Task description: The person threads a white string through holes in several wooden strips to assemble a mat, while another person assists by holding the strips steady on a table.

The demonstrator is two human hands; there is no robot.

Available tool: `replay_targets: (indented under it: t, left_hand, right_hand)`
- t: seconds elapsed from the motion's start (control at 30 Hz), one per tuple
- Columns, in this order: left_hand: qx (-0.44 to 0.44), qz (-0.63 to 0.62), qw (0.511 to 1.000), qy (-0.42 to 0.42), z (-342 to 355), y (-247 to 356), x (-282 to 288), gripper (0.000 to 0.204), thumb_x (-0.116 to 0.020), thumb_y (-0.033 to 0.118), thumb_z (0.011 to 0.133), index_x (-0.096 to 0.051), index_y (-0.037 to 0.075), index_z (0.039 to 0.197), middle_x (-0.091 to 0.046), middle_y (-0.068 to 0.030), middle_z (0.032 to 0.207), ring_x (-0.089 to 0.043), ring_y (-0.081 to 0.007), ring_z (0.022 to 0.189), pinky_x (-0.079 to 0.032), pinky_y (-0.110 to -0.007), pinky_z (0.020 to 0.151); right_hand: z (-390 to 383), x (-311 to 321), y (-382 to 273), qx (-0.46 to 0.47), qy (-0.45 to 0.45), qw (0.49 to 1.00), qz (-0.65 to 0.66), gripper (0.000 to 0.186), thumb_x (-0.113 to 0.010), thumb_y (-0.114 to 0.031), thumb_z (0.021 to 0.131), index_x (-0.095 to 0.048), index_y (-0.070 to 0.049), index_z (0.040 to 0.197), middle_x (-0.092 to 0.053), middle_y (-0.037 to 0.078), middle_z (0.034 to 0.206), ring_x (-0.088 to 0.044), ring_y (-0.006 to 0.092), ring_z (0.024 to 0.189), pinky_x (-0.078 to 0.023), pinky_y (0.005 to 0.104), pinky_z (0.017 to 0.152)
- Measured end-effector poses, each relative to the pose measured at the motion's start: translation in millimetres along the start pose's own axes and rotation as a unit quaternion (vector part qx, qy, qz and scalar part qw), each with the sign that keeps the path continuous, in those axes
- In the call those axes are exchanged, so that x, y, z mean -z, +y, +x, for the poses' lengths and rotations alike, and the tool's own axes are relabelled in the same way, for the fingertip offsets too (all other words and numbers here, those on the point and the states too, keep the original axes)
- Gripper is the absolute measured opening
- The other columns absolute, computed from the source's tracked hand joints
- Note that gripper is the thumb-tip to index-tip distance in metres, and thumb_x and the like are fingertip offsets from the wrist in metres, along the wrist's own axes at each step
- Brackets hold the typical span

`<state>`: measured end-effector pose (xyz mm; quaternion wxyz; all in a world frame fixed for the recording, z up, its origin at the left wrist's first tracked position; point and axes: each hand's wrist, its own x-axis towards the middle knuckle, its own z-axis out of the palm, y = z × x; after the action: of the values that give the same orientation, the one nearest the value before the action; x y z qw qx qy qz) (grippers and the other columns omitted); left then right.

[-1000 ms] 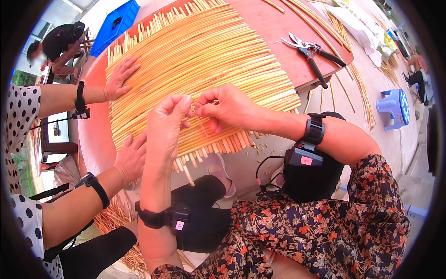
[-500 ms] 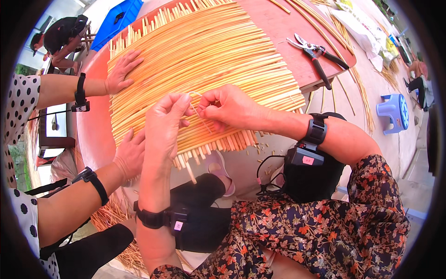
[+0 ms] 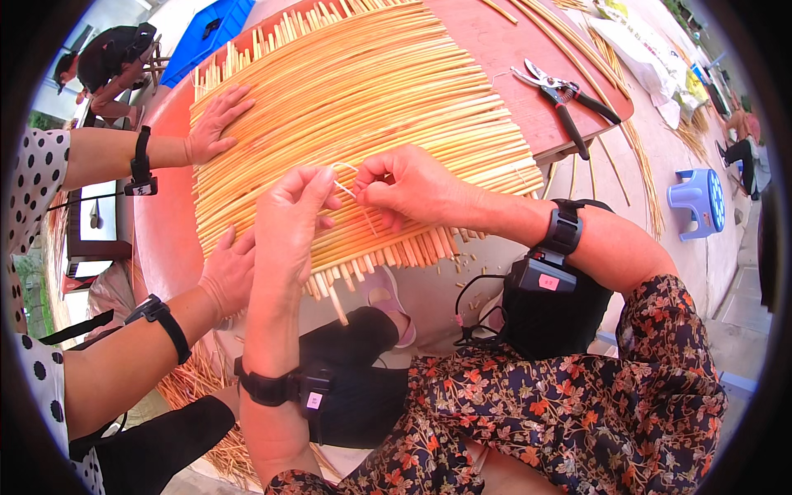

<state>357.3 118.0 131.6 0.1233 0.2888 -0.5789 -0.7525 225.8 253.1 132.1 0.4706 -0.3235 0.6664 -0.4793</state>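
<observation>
A thin white string arcs between my two hands, above the near edge of a mat of yellow straw-like stalks laid side by side. My left hand pinches the string between thumb and fingers. Facing it, my right hand has its fingers curled closed on the other side of the loop. A length of string also lies down across the stalks below my hands. From the left, a co-worker's two hands rest flat on the mat, one hand farther back, the other hand beside my left wrist.
Pruning shears with dark handles lie spread on the red table, right of the mat. Loose long stalks extend over the table's right side. Beyond are a blue crate, a blue stool and a white sack.
My hands have hardly moved; the string loop between them shows slightly wider and higher. The co-worker's hands stay in place on the mat.
</observation>
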Motion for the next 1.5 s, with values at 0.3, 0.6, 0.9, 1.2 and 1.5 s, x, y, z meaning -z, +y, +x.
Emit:
replay_targets:
  t: [0.3,0.6,0.9,1.2,1.5]
  left_hand:
    - [0.086,0.109,0.984,-0.111,-6,-4,-2,0.028,-0.066,0.021,0.087,-0.064,-0.001,0.105,-0.067,-0.0065,0.092,-0.061,-0.0078,0.071,-0.045,-0.018,0.055]
    - [0.062,0.159,0.982,-0.077,-8,-6,-6,0.015,-0.063,0.013,0.086,-0.065,-0.001,0.092,-0.064,-0.0028,0.076,-0.059,-0.0054,0.064,-0.039,-0.016,0.049]
    - [0.066,0.178,0.979,-0.077,-12,-1,-6,0.016,-0.064,0.017,0.084,-0.066,0.001,0.089,-0.064,-0.0023,0.069,-0.060,-0.0053,0.059,-0.042,-0.018,0.048]
    - [0.061,0.153,0.983,-0.082,-16,-2,-5,0.016,-0.063,0.017,0.086,-0.065,0.002,0.089,-0.064,-0.0023,0.070,-0.060,-0.0057,0.060,-0.042,-0.017,0.047]
    - [0.055,0.156,0.983,-0.084,-16,-4,-5,0.016,-0.063,0.017,0.086,-0.066,0.002,0.089,-0.064,-0.0021,0.070,-0.060,-0.0057,0.060,-0.042,-0.017,0.047]
  right_hand:
    - [-5,6,1,0.004,0.023,1.000,-0.010,0.011,-0.059,-0.012,0.087,-0.062,-0.001,0.086,-0.060,0.002,0.067,-0.058,0.0067,0.054,-0.050,0.0213,0.048]
    - [-8,7,-2,-0.008,0.027,0.999,-0.021,0.012,-0.060,-0.012,0.087,-0.063,-0.001,0.086,-0.060,0.001,0.067,-0.058,0.0064,0.055,-0.049,0.0212,0.049]
    - [-7,6,-2,-0.006,0.018,1.000,-0.021,0.013,-0.061,-0.014,0.087,-0.063,-0.001,0.087,-0.060,0.001,0.065,-0.057,0.0064,0.055,-0.049,0.0211,0.049]
    - [-10,6,-8,-0.020,0.007,1.000,-0.003,0.015,-0.062,-0.013,0.087,-0.065,0.002,0.089,-0.062,0.003,0.067,-0.058,0.0067,0.055,-0.050,0.0213,0.049]
    - [-9,3,-1,0.000,0.004,0.999,-0.033,0.012,-0.062,-0.011,0.085,-0.064,0.001,0.087,-0.061,0.002,0.069,-0.058,0.0064,0.056,-0.050,0.0213,0.050]
